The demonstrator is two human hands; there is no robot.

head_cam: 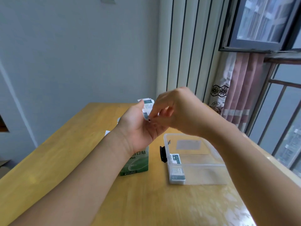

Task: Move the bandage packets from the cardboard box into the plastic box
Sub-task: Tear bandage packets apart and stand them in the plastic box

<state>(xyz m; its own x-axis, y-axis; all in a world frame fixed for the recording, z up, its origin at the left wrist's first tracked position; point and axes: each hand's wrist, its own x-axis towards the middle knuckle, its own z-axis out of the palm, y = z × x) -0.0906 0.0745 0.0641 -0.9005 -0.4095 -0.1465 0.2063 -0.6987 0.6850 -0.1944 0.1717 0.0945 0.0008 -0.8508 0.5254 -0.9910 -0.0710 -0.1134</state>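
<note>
Both hands, left (138,128) and right (175,111), pinch bandage packets (147,106) between them, above the cardboard box (136,163).

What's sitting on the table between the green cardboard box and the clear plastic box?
In the head view, a small black object lies between the cardboard box and the plastic box, against the plastic box's left wall; otherwise bare table.

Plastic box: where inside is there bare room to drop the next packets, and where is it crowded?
The plastic box holds a packet stack in its near-left corner only. Its floor right of the stack and toward the far wall looks bare. The cardboard box and a black object crowd the table on its left.
</note>
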